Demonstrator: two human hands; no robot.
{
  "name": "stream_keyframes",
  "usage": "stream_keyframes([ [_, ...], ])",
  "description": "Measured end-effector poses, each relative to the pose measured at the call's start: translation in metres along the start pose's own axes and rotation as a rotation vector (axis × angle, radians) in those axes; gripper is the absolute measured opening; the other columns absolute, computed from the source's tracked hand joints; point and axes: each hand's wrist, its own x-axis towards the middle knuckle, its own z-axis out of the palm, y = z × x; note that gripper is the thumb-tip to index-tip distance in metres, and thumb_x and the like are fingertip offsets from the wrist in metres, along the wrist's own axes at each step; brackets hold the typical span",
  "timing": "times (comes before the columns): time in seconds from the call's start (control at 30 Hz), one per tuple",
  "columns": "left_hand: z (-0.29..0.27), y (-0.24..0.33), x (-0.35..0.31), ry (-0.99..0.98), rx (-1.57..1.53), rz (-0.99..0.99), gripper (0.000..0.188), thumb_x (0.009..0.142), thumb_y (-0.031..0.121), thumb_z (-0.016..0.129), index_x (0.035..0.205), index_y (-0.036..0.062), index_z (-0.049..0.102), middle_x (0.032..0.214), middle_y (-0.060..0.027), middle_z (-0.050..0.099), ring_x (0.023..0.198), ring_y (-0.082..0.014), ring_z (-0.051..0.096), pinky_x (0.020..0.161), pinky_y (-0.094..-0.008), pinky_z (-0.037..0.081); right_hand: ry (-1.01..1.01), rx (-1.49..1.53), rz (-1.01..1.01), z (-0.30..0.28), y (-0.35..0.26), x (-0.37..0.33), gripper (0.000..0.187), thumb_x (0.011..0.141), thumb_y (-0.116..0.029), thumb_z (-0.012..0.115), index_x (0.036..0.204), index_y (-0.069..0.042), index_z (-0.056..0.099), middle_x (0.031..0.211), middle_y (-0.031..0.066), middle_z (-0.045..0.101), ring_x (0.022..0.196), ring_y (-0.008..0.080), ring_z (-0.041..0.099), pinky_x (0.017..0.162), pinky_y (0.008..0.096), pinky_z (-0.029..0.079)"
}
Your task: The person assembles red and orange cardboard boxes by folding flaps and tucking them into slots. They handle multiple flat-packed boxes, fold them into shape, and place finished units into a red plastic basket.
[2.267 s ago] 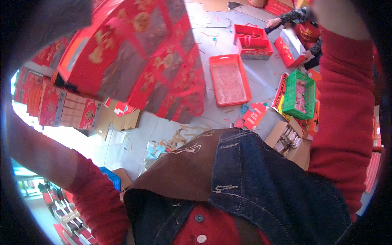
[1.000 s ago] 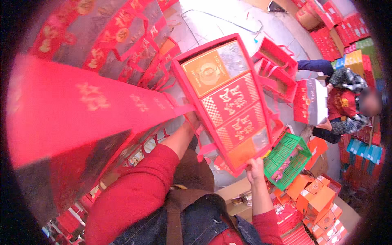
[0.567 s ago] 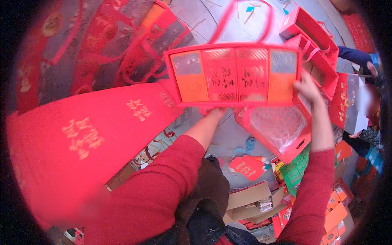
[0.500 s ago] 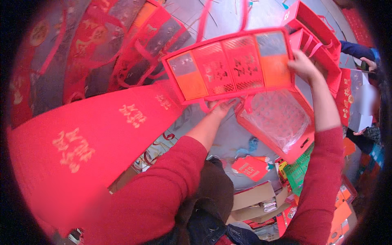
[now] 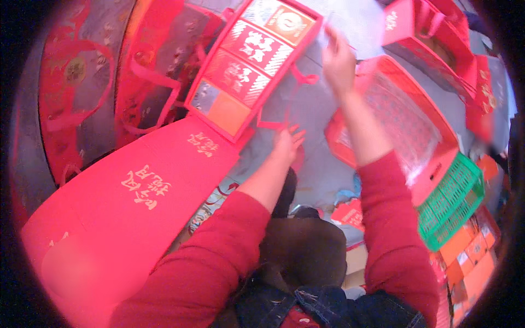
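A red gift box (image 5: 239, 69) with a ribbon handle stands at the far end of a long row of red boxes (image 5: 126, 202). Its open top shows several printed packs side by side, red ones in the middle and orange-and-grey or orange-and-white ones at the ends. My left hand (image 5: 287, 143) is spread open near the handle loop, holding nothing. Close to the gift box's far right corner, my right hand (image 5: 339, 63) is raised with loosely bent fingers, slightly blurred. It appears apart from the box, and I see nothing in it.
Red bags with ribbon handles (image 5: 150, 82) line the left. On the right lie a red tray with clear plastic wrap (image 5: 404, 115), a green basket (image 5: 451, 202) and orange boxes (image 5: 465, 257). Open red boxes (image 5: 426, 44) stand at the far right. A blurred person (image 5: 500, 126) is beyond.
The gift box, held up between both hands before, has moved left and turned onto the end of the red row. Both hands have come off it. The view has shifted too.
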Motion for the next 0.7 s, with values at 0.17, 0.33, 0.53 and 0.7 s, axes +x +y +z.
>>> stream_keyframes([
  [0.17, -0.055, -0.034, -0.051, -0.132, 0.329, -0.068, 0.033, 0.093, 0.021, 0.041, 0.121, 0.0046, 0.048, 0.106, -0.0136, 0.06, 0.085, -0.0247, 0.062, 0.07, -0.0346, 0.052, -0.02, -0.513, 0.279, -0.127, -0.019, -0.233, 0.056, 0.07, 0.0, 0.057, 0.125, 0.0, 0.048, 0.123, 0.0166, 0.053, 0.124, 0.0295, 0.042, 0.107, 0.0451, 0.028],
  [0.33, -0.067, -0.042, -0.141, -0.235, 0.754, -0.066, 0.03, 0.089, 0.019, 0.047, 0.115, 0.004, 0.05, 0.101, -0.0133, 0.062, 0.086, -0.0244, 0.063, 0.074, -0.0354, 0.05, -0.295, -1.199, 0.465, -0.257, 0.045, -0.313, 0.042, 0.078, -0.015, 0.053, 0.118, -0.005, 0.054, 0.118, 0.0134, 0.055, 0.117, 0.0281, 0.046, 0.1, 0.0539, 0.029],
  [0.53, -0.102, -0.049, -0.215, -0.314, 1.295, -0.054, 0.027, 0.091, 0.013, 0.045, 0.115, 0.003, 0.054, 0.101, -0.0098, 0.063, 0.084, -0.0169, 0.062, 0.071, -0.0274, 0.048, -0.466, -1.142, 0.589, -0.251, 0.052, -0.364, 0.026, 0.081, -0.017, 0.047, 0.097, -0.007, 0.064, 0.101, 0.0095, 0.062, 0.098, 0.0269, 0.056, 0.088, 0.0538, 0.039],
  [0.7, -0.123, -0.037, -0.277, -0.359, 1.526, 0.027, 0.027, 0.09, 0.012, 0.05, 0.114, 0.0006, 0.055, 0.099, -0.0106, 0.064, 0.084, -0.0171, 0.062, 0.075, -0.0264, 0.049, -0.506, -0.764, 0.698, -0.246, -0.012, -0.407, 0.028, 0.078, -0.012, 0.048, 0.102, -0.005, 0.061, 0.102, 0.0138, 0.062, 0.094, 0.0289, 0.059, 0.081, 0.0476, 0.047],
])
